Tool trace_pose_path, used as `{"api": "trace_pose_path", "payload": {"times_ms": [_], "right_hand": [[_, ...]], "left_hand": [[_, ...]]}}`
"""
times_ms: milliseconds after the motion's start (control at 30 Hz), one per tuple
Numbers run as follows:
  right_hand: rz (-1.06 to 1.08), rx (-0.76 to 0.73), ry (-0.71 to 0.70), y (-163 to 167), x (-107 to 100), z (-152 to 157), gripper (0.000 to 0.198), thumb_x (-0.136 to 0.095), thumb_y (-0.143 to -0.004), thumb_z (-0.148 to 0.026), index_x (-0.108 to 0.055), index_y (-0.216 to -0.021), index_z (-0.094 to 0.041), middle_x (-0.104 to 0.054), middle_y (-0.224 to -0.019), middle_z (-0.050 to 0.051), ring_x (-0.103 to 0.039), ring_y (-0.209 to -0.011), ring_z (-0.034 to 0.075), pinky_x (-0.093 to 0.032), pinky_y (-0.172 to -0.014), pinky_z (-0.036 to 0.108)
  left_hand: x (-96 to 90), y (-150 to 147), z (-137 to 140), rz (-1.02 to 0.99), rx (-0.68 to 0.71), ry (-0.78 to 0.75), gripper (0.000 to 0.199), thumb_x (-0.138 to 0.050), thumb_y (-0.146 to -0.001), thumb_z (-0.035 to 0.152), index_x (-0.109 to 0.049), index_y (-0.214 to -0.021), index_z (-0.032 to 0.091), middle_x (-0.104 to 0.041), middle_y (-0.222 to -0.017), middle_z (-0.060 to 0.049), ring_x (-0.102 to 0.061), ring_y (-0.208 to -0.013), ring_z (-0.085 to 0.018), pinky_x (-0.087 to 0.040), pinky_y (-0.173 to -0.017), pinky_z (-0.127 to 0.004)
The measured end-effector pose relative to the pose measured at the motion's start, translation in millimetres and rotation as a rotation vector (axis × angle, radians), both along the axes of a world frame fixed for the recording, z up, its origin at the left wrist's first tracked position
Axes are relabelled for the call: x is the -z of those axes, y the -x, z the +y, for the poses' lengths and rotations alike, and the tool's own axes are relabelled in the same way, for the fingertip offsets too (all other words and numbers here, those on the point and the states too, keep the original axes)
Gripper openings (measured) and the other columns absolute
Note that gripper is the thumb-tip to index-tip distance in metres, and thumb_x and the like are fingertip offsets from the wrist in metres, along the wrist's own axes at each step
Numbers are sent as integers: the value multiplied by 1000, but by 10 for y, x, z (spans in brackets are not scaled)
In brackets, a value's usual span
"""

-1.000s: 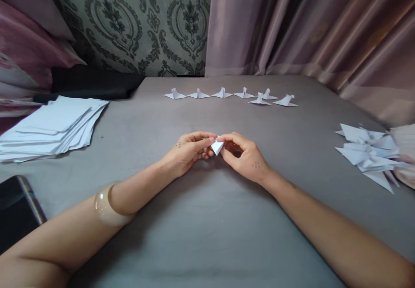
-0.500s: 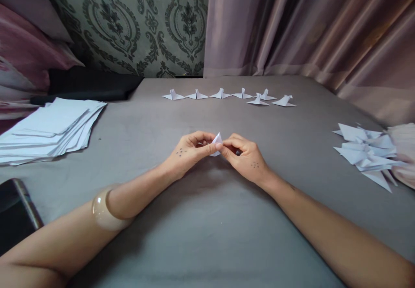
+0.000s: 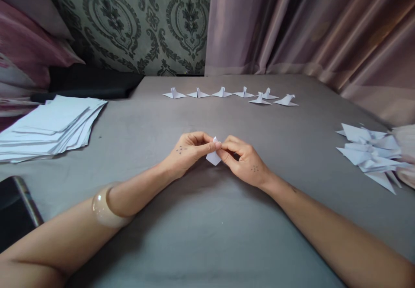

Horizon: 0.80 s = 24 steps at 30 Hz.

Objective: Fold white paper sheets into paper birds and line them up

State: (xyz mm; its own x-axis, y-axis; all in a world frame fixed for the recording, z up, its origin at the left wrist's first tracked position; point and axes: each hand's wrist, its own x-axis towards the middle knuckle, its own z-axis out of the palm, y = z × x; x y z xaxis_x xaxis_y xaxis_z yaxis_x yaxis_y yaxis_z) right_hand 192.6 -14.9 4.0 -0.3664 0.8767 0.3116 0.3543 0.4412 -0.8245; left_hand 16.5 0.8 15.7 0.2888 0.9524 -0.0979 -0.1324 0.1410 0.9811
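Note:
A small piece of folded white paper point(image 3: 213, 158) is pinched between my two hands, above the middle of the grey table. My left hand point(image 3: 193, 149) is closed on it from the left, thumb across its upper part. From the right, my right hand point(image 3: 241, 156) grips it with thumb and fingertips close to the left thumb. A little of the paper's tip pokes out above the thumbs, and a pointed flap hangs below them. The fingers hide the rest of its folds.
Folded paper birds point(image 3: 223, 92) stand in a row at the table's back. A stack of white sheets point(image 3: 48, 123) lies at left, beside a black cloth point(image 3: 97, 82). A dark phone-like device point(image 3: 16, 212) is nearer. More folded paper pieces point(image 3: 371, 147) are heaped at right.
The folded paper has been turned: its point stood up above the thumbs before, and now more of it hangs below them. Both hands stay in nearly the same place.

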Motion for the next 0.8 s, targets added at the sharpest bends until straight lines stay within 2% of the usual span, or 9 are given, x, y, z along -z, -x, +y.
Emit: {"api": "trace_pose_path", "payload": {"times_ms": [100, 233, 300, 433, 500, 633, 800], "right_hand": [[9, -4, 62, 12, 11, -2, 19, -55, -91, -31, -68, -84, -20, -57, -76, 0, -50, -65, 11, -41, -61, 26], [22, -20, 280, 21, 12, -1, 21, -56, -90, -37, -68, -83, -21, -64, -72, -1, -56, -66, 12, -44, -64, 26], [32, -47, 344, 21, 11, 0, 23, -56, -90, -38, -67, -81, -21, -65, -71, -1, -58, -67, 12, -46, -65, 27], [60, -98, 399, 26, 6, 1, 24, -56, -89, -40, -68, -82, -21, -67, -75, 1, -61, -69, 13, -48, -67, 28], [88, -96, 416, 29, -1, 7, 24, -58, -88, -40, -69, -81, -20, -67, -75, 1, -60, -68, 13, -49, -67, 27], [190, 28, 432, 12, -6, 45, 26, -63, -84, -43, -69, -81, -18, -67, -72, 1, -56, -61, 11, -47, -63, 26], [315, 104, 477, -44, 11, 106, 33, -63, -83, -49, -70, -80, -17, -66, -73, 1, -54, -61, 10, -45, -61, 25]], "left_hand": [[2, 7, 1, 13, -11, -36, 22, -82, -66, 30, -65, -62, 15, -61, -65, 2, -52, -63, -8, -39, -63, -23], [-3, 17, -10, 59, -34, -49, 24, -79, -70, 33, -64, -63, 16, -60, -63, 2, -50, -62, -9, -37, -59, -23], [-9, 18, -18, 103, -49, -33, 25, -76, -72, 37, -64, -64, 17, -57, -59, 2, -46, -56, -8, -33, -54, -23], [-10, 25, -7, 167, -26, -12, 37, -70, -77, 47, -60, -59, 16, -52, -53, 2, -43, -49, -9, -31, -50, -25], [-6, 36, 20, 152, -19, -14, 43, -66, -80, 52, -60, -57, 16, -54, -54, 1, -46, -50, -9, -33, -52, -25], [-7, 63, 77, 115, 25, 41, 53, -53, -84, 63, -68, -69, 13, -62, -62, -4, -52, -56, -11, -36, -54, -25], [-6, 67, 80, 228, 65, 27, 32, -78, -69, 44, -68, -71, 14, -62, -65, -1, -50, -56, -9, -34, -54, -23]]}}
